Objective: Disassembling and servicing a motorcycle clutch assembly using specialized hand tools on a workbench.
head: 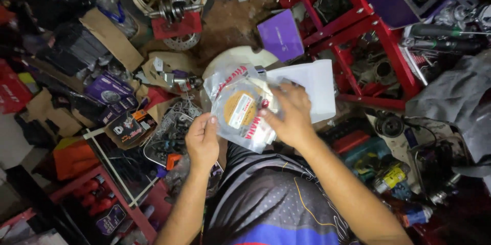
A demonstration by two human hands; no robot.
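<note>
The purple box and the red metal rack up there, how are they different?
The purple box is a closed, flat-sided carton, tilted, lying on the floor. The red metal rack is an open frame of bars, much bigger, with dark machine parts on it. The two touch at the box's right edge.

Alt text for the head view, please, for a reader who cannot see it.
Seen from above, a person's left hand and right hand hold a clear plastic packet with a round tan disc inside. A white bag lies just behind it, amid cluttered workshop parts, a purple box and a red metal rack.
</note>
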